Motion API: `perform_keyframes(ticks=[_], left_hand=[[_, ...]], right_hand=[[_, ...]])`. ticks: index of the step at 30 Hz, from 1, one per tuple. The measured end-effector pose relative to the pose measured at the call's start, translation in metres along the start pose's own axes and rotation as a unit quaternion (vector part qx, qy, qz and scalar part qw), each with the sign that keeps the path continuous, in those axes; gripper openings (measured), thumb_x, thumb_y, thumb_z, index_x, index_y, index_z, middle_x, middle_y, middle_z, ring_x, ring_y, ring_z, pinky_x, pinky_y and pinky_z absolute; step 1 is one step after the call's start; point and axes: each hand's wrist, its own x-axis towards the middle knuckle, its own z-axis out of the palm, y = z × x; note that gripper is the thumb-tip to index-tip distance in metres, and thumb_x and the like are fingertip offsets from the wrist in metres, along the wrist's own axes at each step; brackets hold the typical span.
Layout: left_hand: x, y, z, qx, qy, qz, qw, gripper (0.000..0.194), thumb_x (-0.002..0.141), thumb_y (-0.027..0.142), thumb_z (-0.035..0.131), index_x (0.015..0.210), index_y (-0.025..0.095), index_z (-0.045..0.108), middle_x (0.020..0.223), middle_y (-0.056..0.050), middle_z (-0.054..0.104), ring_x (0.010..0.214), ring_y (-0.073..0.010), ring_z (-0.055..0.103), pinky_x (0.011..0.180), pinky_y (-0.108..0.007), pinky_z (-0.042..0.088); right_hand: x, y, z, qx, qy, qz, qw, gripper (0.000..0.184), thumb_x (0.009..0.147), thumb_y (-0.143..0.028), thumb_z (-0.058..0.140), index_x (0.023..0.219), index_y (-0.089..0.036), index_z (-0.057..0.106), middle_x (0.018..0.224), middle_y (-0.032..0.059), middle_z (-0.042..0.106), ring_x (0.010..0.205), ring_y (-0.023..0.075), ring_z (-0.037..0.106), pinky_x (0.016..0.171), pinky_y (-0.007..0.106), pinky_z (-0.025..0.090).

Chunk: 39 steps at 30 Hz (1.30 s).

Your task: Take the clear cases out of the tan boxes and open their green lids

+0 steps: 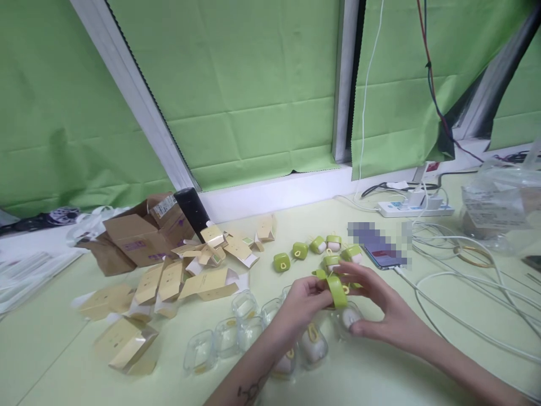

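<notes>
My left hand (306,299) is closed around a small green case (337,290) with a yellow loop, its fingertips partly hidden behind it. On the right side of that case, my right hand (382,304) has its fingers and thumb spread apart. The right thumb is by a small white rounded item (350,317) in clear plastic, and I cannot tell whether it presses on it. Several green cases lie beyond my hands, among them one green case (281,261) at the left. Below my hands is a clear plastic shell (313,345) with a white item inside.
Several clear shells (200,351) stand left of my forearm. Opened yellow cartons (124,343) spread farther left, before a brown cardboard box (139,237) and a black upright object (192,211). Rightward lie a phone (382,251), white cables (448,276), a power strip (416,209) and a plastic bag (492,203).
</notes>
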Motion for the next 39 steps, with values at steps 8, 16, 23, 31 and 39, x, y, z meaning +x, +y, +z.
perform_keyframes(ticks=[8, 16, 23, 31, 39], left_hand=[[0.02, -0.016, 0.006, 0.2, 0.008, 0.007, 0.98, 0.014, 0.064, 0.023, 0.067, 0.075, 0.016, 0.061, 0.076, -0.002, 0.061, 0.075, -0.0178, 0.055, 0.072, -0.031, 0.043], [0.004, -0.004, 0.002, 0.529, -0.016, 0.018, 0.848, 0.02, 0.071, 0.028, 0.058, 0.089, 0.02, 0.064, 0.1, -0.008, 0.058, 0.104, -0.0285, 0.049, 0.089, -0.042, 0.04], [0.002, 0.004, 0.003, 0.571, -0.053, 0.052, 0.817, 0.036, 0.076, 0.031, 0.055, 0.11, 0.023, 0.06, 0.108, -0.008, 0.059, 0.106, -0.0283, 0.052, 0.09, -0.042, 0.042], [-0.001, 0.018, 0.0, 0.315, 0.033, 0.084, 0.945, 0.026, 0.077, 0.033, 0.057, 0.1, 0.019, 0.063, 0.104, -0.008, 0.063, 0.096, -0.0231, 0.057, 0.083, -0.035, 0.042], [-0.023, 0.013, -0.003, -0.128, -0.012, -0.01, 0.992, 0.047, 0.086, 0.053, 0.048, 0.111, 0.013, 0.044, 0.083, -0.007, 0.064, 0.069, -0.0152, 0.06, 0.068, -0.03, 0.042]], right_hand=[[-0.003, -0.002, -0.037, -0.193, -0.037, -0.048, 0.979, 0.039, 0.073, -0.025, 0.069, 0.109, -0.025, 0.055, 0.106, 0.0052, 0.065, 0.099, 0.0233, 0.061, 0.086, 0.034, 0.05], [-0.017, 0.037, -0.085, -0.331, -0.027, 0.055, 0.942, 0.041, 0.08, -0.034, 0.059, 0.118, -0.025, 0.047, 0.112, 0.0062, 0.063, 0.095, 0.0236, 0.062, 0.08, 0.035, 0.051], [0.009, 0.041, -0.084, -0.377, -0.055, 0.11, 0.918, 0.033, 0.085, -0.049, 0.049, 0.107, -0.025, 0.053, 0.107, 0.0051, 0.066, 0.091, 0.0237, 0.065, 0.071, 0.032, 0.05], [0.094, 0.043, -0.058, -0.443, -0.068, 0.139, 0.883, 0.037, 0.067, -0.029, 0.067, 0.098, -0.014, 0.054, 0.07, 0.0081, 0.066, 0.059, 0.0259, 0.061, 0.054, 0.032, 0.041], [0.072, -0.026, -0.033, -0.144, -0.114, -0.055, 0.981, 0.034, 0.085, -0.037, 0.057, 0.115, -0.022, 0.054, 0.115, 0.0079, 0.06, 0.104, 0.0223, 0.058, 0.089, 0.037, 0.047]])
